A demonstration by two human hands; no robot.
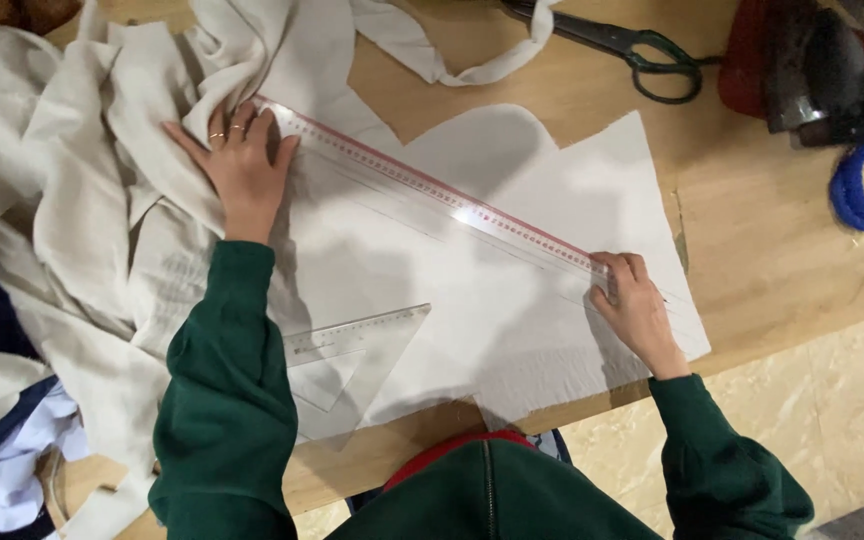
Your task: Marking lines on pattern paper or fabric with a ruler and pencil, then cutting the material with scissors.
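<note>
A long clear ruler (432,190) with a red edge lies slantwise across a white piece of cloth (512,300) on the wooden table (762,240). My left hand (242,165) lies flat with fingers spread, pressing the ruler's far left end onto the cloth. My right hand (632,300) rests at the ruler's near right end, fingers curled against its edge; whether a marker is in it I cannot tell. Both arms wear dark green sleeves.
A clear set square (352,360) lies on the cloth near my left arm. Piled cream fabric (62,180) covers the left. Green-handled scissors (642,50) lie at the back, a dark iron (812,70) and blue ring (852,195) at right.
</note>
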